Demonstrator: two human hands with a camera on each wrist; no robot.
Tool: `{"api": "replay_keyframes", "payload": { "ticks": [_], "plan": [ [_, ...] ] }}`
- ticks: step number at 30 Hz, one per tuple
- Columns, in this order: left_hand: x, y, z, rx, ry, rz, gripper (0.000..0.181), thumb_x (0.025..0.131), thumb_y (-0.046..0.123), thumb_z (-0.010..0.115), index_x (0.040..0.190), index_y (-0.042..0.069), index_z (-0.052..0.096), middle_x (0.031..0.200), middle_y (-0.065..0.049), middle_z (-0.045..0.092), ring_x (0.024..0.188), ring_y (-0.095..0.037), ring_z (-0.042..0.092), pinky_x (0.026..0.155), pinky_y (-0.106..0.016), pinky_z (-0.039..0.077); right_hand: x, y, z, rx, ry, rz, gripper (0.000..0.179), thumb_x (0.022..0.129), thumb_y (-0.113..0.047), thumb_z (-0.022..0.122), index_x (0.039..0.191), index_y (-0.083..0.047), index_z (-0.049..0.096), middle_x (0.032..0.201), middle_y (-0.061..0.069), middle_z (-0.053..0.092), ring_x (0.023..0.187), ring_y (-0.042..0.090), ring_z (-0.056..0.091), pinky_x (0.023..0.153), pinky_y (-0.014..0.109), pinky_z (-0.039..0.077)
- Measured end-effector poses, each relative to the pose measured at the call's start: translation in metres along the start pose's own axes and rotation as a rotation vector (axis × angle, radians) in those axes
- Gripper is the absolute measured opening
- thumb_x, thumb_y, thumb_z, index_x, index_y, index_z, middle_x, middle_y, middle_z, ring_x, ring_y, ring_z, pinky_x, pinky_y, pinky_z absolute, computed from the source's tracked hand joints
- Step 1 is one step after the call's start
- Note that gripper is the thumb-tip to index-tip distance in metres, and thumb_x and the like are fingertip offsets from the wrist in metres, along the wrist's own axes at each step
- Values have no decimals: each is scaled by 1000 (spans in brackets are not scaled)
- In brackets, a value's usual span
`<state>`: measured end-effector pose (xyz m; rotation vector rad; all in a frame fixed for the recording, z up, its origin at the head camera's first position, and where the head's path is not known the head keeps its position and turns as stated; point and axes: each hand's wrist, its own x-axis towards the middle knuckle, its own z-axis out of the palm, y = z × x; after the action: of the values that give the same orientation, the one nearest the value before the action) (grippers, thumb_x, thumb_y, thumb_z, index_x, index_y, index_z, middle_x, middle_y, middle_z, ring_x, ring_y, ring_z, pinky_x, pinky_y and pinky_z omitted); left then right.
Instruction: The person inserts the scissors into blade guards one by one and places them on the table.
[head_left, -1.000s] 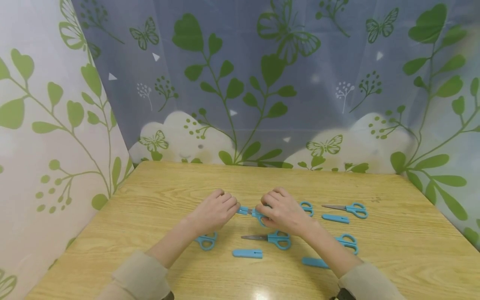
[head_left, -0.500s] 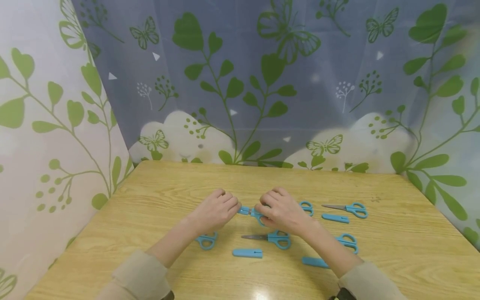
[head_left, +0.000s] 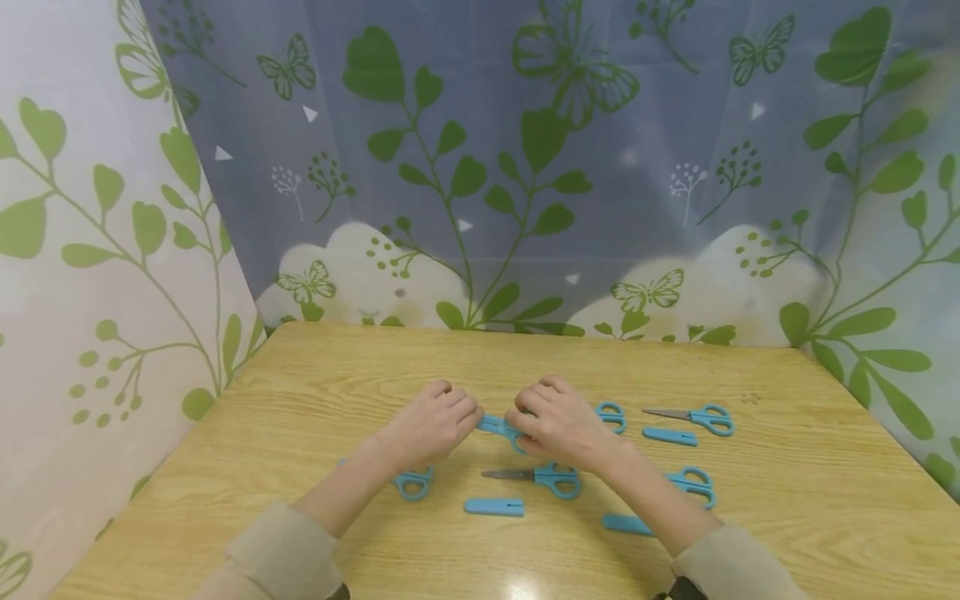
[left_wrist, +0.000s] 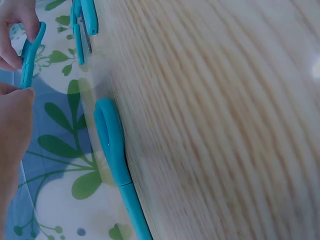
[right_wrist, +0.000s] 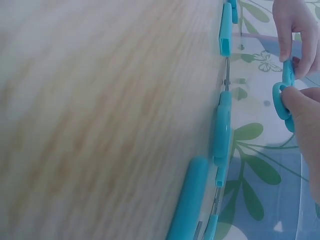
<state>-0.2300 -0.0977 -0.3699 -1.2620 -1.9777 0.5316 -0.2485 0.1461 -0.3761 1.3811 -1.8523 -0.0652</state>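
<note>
My left hand [head_left: 431, 427] pinches the closed end of a light blue scissor sheath [head_left: 491, 423] over the middle of the table. From the other side my right hand [head_left: 558, 423] grips the blue handles [head_left: 516, 442] of a pair of scissors. The blades are hidden inside the sheath, whose mouth lies close against the handles. In the right wrist view a handle loop [right_wrist: 277, 99] shows beside the right thumb. Both hands are raised above the tabletop in the wrist views. Under my left forearm lies another pair of scissors [left_wrist: 112, 145] with its sheath on.
Bare-bladed scissors [head_left: 557, 481] lie nearer me, with a loose sheath [head_left: 495, 507] in front. At the right are more scissors [head_left: 712, 419] and a sheath [head_left: 670, 437]. My right forearm partly covers other scissors [head_left: 693, 483] and a sheath [head_left: 626, 524]. A patterned curtain [head_left: 480, 167] hangs behind.
The scissors have slid deeper into the sheath: the short length of blade that showed between sheath and handles has disappeared. My right hand has shifted slightly left; the left hand has barely moved.
</note>
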Motion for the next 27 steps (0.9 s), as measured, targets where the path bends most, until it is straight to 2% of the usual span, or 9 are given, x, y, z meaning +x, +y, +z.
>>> {"api": "replay_keyframes", "payload": {
  "ticks": [6, 11, 19, 27],
  "plan": [
    [-1, 1, 1, 27, -27, 9, 20, 87, 17, 63, 106, 11, 63, 97, 3, 60, 81, -11, 54, 79, -25, 44, 0, -1, 0, -4, 6, -4, 14, 71, -16, 71, 83, -15, 64, 82, 1, 58, 74, 18, 58, 77, 33, 46],
    [-1, 0, 1, 6, -51, 0, 21, 87, 17, 63, 107, 10, 63, 98, 2, 60, 83, -12, 54, 79, -26, 44, 0, -1, 2, 6, -11, 12, 15, 72, -17, 73, 84, -15, 64, 84, 1, 59, 76, 18, 58, 78, 33, 46],
    [-8, -3, 5, -95, -82, -79, 18, 87, 13, 63, 105, 10, 64, 96, 1, 61, 86, -14, 56, 82, -30, 46, 8, -3, 9, 39, -94, 92, 17, 74, -20, 73, 90, -16, 68, 89, 0, 61, 84, 20, 58, 81, 37, 45],
    [-16, -12, 6, -170, -149, -143, 21, 86, 13, 64, 106, 10, 63, 99, 0, 60, 94, -17, 56, 86, -33, 44, 24, -4, 14, 63, -208, 172, 20, 78, -23, 71, 96, -16, 69, 91, -1, 62, 90, 19, 58, 85, 39, 45]
  ]
}}
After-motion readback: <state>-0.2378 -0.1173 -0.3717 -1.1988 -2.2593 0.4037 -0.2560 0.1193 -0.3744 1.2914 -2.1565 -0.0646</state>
